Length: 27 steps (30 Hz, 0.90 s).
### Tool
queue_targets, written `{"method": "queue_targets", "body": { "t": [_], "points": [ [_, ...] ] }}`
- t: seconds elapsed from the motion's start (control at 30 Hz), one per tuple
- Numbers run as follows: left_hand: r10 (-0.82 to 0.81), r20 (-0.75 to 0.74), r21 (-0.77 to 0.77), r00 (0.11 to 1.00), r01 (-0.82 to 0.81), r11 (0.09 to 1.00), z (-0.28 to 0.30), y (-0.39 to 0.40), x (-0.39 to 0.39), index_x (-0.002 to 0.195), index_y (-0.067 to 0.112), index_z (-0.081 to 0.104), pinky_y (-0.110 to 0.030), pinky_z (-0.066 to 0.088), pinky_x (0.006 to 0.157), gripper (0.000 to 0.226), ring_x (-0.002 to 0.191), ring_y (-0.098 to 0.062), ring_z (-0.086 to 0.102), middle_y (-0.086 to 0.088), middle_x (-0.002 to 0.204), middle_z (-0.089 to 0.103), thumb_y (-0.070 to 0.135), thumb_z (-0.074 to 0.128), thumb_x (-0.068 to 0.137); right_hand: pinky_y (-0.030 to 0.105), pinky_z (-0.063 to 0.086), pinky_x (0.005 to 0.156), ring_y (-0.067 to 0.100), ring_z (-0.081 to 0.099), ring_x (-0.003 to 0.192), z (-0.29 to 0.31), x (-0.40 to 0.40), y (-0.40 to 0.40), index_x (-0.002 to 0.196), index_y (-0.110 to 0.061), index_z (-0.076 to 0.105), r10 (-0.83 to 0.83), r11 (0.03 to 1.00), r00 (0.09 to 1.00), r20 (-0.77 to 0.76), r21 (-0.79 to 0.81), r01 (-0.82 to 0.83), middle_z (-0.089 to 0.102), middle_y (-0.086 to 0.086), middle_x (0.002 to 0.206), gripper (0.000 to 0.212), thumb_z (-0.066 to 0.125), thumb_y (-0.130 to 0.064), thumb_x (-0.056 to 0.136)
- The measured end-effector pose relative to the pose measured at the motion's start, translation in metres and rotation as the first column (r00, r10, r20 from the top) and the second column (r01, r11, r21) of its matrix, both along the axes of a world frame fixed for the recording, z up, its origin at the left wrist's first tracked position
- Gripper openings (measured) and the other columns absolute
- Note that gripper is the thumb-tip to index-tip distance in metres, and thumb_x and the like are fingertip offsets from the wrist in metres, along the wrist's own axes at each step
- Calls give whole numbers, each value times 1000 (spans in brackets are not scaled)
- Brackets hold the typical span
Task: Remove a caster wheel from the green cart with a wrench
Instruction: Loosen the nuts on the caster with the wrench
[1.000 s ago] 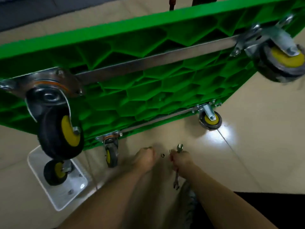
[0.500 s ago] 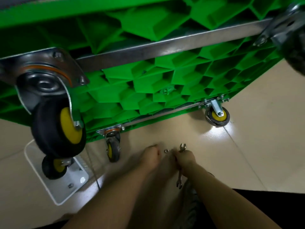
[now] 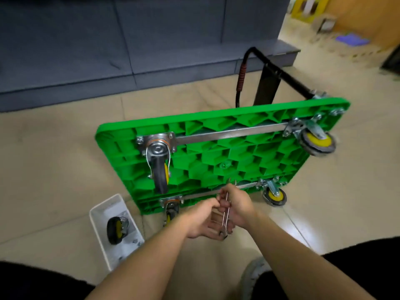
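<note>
One green cart [image 3: 216, 135]; four casters mounted; one loose caster [image 3: 115, 230] in one white tray [image 3: 101, 208]; one wrench [image 3: 226, 210]; two hands.

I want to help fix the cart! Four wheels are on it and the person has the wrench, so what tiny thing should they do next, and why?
Probably carry the wrench, held by both the right hand and left hand, down to the lower-left caster on the green cart. It is the nearest wheel, and all four are mounted.

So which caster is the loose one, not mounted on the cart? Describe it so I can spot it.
Start at the green cart tipped on its edge on the tiled floor. Just left of its lower corner sits a white tray. The loose caster lies inside it, black with a yellow hub; the other four are bolted to the cart's underside.
</note>
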<state>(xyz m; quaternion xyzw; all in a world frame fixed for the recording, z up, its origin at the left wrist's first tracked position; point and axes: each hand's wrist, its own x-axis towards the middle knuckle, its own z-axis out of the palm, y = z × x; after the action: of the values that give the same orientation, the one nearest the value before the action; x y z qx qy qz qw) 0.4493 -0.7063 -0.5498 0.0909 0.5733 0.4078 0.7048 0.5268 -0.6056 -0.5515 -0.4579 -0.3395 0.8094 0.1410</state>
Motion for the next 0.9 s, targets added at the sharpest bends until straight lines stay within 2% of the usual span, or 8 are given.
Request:
{"method": "queue_targets", "body": {
  "t": [0.13,0.27,0.4,0.47,0.63,0.7,0.77,0.9],
  "points": [
    [26,-8,133,1000,-25,991,57,-37,-23,105,15,46,-37,57,70,22,69,-26,65,-14,81,67,32,34,97,28,36,48,16,42,47,66,-15,-24,76,-5,55,213,974,961,-175,113,-195,53,11,64,27,41,-11,99],
    [33,26,235,999,-38,971,106,-75,-51,121,14,45,-48,56,85,28,73,-26,65,-16,86,66,36,38,103,29,46,64,18,55,66,115,-39,-49,82,-5,61,342,918,915,-215,287,-275,63,10,76,25,44,-12,100],
    [37,-133,285,990,3,959,140,-106,-81,126,8,45,-39,57,74,40,64,-20,56,-11,79,61,39,50,102,30,37,58,16,56,68,146,-70,-69,83,-11,70,449,767,891,-70,542,-345,66,4,80,26,52,-19,101],
    [53,-201,292,978,8,956,149,-119,-97,129,3,50,-36,53,68,39,63,-18,49,-6,74,55,34,46,106,32,39,66,20,56,70,151,-86,-76,83,-11,73,471,688,882,2,624,-369,68,4,78,23,58,-22,97],
    [97,-332,307,938,10,952,162,-137,-135,108,9,53,-30,45,64,21,60,-15,40,-2,70,45,25,39,109,29,46,71,18,57,73,161,-117,-76,88,-4,70,488,609,871,52,695,-382,65,6,76,31,63,-32,98],
    [89,-424,278,901,36,960,163,-141,-153,106,10,54,-29,44,63,18,59,-15,38,-1,69,45,20,39,109,28,44,66,15,55,68,166,-126,-65,80,-6,67,427,373,875,228,837,-400,60,-1,69,36,59,-36,99],
    [58,-552,228,832,84,970,162,-143,-168,105,10,55,-29,41,62,17,57,-13,38,1,68,46,18,40,107,28,40,71,18,58,78,165,-129,-48,87,-12,72,263,3,888,377,920,-392,66,-2,78,30,58,-36,99],
    [102,-700,207,707,64,976,141,-146,-193,96,10,58,-27,37,55,19,52,-11,36,1,66,43,19,44,107,35,47,93,26,59,103,144,-132,-15,113,-10,70,181,-557,906,383,799,-227,68,4,114,36,55,-39,99]
  ]
}}
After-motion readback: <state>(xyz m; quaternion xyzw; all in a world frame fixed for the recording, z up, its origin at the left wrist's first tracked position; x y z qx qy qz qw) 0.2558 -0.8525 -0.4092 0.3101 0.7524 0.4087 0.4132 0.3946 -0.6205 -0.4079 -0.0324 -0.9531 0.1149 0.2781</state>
